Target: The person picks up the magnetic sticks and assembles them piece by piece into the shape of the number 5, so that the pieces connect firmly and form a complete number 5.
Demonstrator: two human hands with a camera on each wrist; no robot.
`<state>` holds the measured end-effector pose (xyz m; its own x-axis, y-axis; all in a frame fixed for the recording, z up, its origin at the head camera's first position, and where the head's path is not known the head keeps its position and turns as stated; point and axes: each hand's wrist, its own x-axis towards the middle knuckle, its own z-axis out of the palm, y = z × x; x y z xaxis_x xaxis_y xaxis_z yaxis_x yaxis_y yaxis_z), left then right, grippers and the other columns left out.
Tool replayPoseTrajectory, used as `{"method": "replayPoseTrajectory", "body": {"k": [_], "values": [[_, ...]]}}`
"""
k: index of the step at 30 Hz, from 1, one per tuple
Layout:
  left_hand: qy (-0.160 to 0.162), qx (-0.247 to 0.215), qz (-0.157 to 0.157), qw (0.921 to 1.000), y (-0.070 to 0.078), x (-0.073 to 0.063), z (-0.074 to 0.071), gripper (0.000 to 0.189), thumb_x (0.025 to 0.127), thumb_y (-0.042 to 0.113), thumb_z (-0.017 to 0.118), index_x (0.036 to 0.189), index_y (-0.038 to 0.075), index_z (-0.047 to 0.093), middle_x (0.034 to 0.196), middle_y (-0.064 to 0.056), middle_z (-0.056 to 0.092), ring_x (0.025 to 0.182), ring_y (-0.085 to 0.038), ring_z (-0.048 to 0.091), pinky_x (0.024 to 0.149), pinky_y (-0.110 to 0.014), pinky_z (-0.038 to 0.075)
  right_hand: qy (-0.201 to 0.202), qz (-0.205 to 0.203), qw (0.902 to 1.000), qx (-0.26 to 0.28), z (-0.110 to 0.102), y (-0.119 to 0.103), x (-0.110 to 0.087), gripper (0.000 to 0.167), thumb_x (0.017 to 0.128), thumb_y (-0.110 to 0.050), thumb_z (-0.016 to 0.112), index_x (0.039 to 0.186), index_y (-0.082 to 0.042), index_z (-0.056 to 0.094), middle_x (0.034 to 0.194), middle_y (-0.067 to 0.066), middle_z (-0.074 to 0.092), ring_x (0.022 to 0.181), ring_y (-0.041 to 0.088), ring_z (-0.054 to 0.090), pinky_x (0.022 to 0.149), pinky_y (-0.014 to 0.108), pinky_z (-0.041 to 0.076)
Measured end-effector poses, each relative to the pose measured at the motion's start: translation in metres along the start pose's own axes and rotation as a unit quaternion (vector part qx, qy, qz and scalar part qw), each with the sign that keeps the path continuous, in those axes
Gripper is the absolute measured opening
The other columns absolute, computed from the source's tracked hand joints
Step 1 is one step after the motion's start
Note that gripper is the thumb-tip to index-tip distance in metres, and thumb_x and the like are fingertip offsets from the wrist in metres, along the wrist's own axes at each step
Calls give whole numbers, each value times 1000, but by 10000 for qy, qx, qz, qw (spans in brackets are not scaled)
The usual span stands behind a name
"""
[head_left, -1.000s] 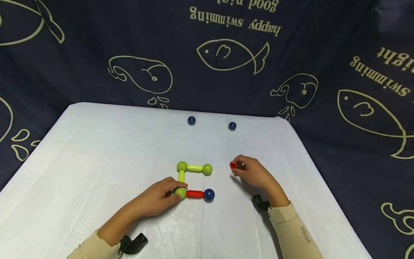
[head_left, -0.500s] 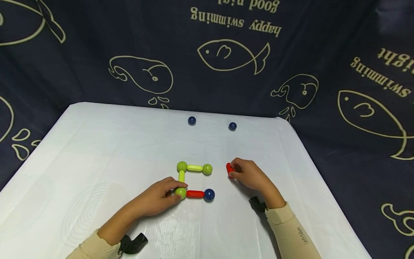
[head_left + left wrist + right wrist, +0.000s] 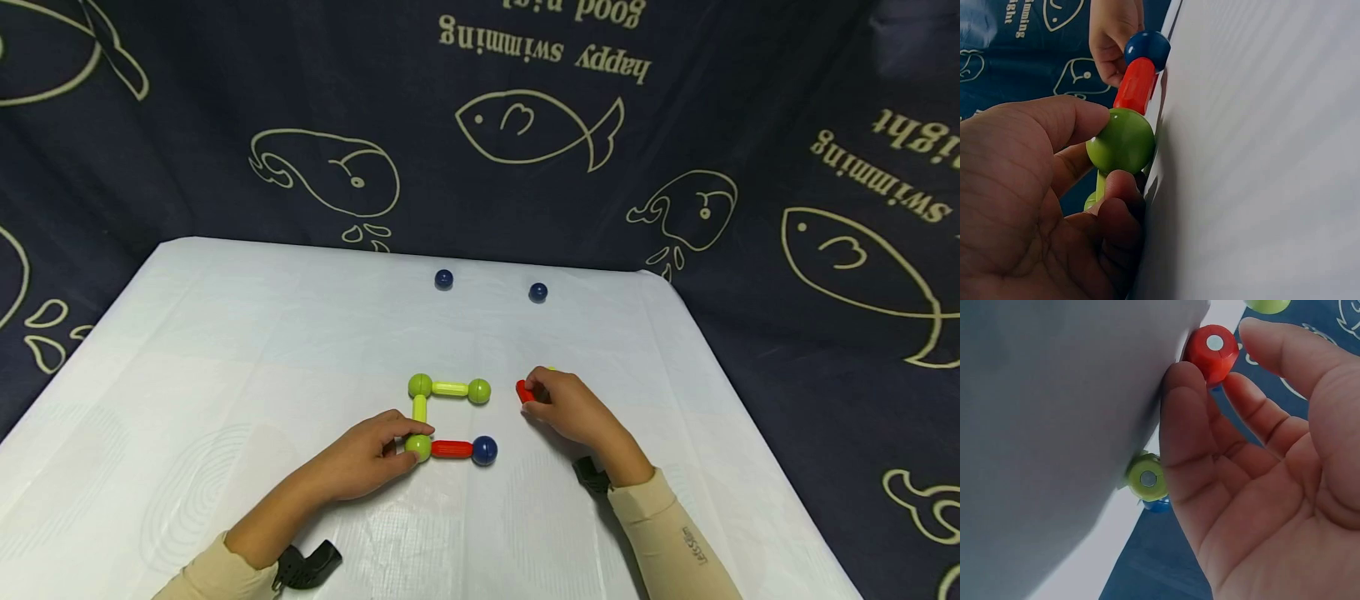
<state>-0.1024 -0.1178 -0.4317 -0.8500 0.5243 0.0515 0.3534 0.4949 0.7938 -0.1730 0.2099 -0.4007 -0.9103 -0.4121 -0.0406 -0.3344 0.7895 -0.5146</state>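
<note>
Head view shows the left hand with thumb and fingers pinching a glossy green ball at the near corner of a three-sided frame on the white tablecloth. From that ball, a ridged red stick runs to a smooth blue ball; a yellow-green stick runs away from the person to a far corner ball, and a second short stick joins it to an end ball, seamed round its middle. Beyond the frame's open side, the right hand has its fingers curled round a loose red stick; whether the thumb presses it is hard to tell. The right wrist view shows this stick's faceted end with a pale round disc. A yellow-green piece there is partly covered by the fingers, and only a sliver shows behind the hand from above. The left hand hides part of its ball. Two small blue balls sit well apart from the hands, near the cloth's far edge.
</note>
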Motion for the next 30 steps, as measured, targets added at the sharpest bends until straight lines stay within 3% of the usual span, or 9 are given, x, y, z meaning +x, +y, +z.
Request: {"method": "replayPoseTrajectory", "body": {"k": [17,30], "values": [[-271,-83,-56,9996,4,1,-6,31,97,22,65,127,18,66,103,4,56,81,-10,49,71,-28,44,25,160,9999,37,3,0,3,19,86,-8,76,99,-9,61,86,-1,61,78,15,54,73,33,47],[-331,36,-155,9993,7,7,-10,32,95,22,66,127,16,66,103,4,57,83,-13,50,71,-29,44,-55,133,9978,651,-1,1,1,18,86,-3,67,101,-11,61,87,-1,62,79,15,56,67,32,47]]}}
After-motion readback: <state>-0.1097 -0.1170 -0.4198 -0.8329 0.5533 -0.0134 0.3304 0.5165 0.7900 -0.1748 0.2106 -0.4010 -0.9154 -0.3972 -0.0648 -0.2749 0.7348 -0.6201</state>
